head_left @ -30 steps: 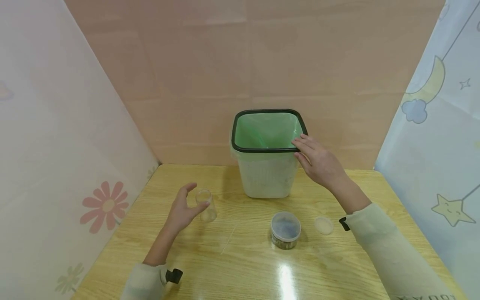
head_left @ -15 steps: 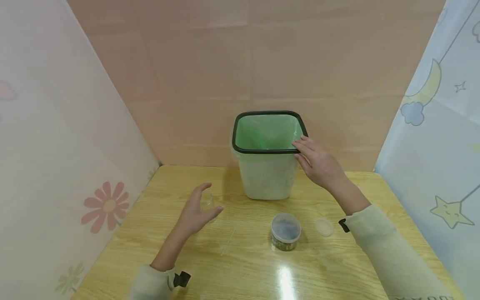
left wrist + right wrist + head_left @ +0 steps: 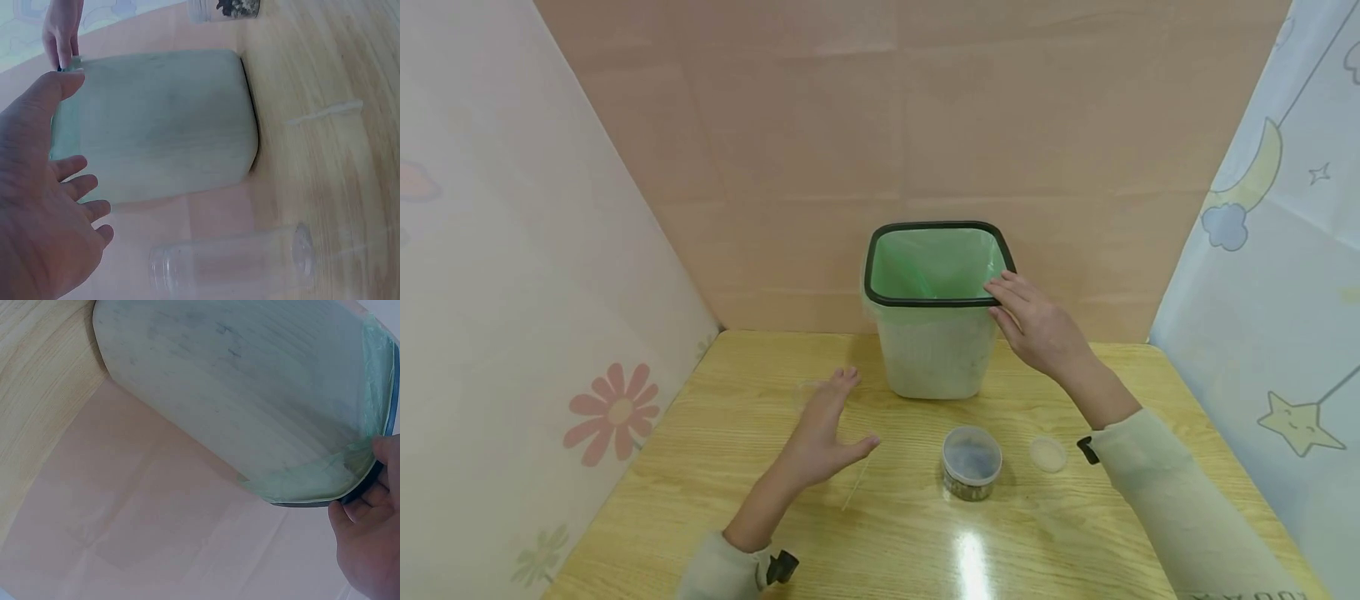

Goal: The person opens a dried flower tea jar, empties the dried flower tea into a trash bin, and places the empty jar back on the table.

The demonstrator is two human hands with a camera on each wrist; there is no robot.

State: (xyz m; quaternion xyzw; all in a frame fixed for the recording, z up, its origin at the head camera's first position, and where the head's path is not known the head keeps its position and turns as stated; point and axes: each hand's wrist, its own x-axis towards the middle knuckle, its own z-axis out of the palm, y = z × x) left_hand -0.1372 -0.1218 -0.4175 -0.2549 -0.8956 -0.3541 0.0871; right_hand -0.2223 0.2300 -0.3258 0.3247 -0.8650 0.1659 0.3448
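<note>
My right hand (image 3: 1037,329) grips the right front corner of a whitish bin (image 3: 936,354), thumb outside and fingers over its black rim (image 3: 936,302). A green bag lines the bin (image 3: 219,381) and folds over its edge in the right wrist view. Thumb and fingers spread, my left hand (image 3: 820,437) is in the air left of the bin and holds nothing. A clear plastic cup (image 3: 231,262) stands upright on the table beyond it, mostly hidden behind that hand in the head view.
A round tub with a whitish top (image 3: 972,462) stands on the wooden table (image 3: 700,467) in front of the bin. Right of it lies a small pale round lid (image 3: 1048,454). A thin pale strip (image 3: 853,487) lies near the left hand. Printed sheets form the walls.
My left hand has moved right, away from around the clear cup and towards the bin. The right hand stays on the bin's rim.
</note>
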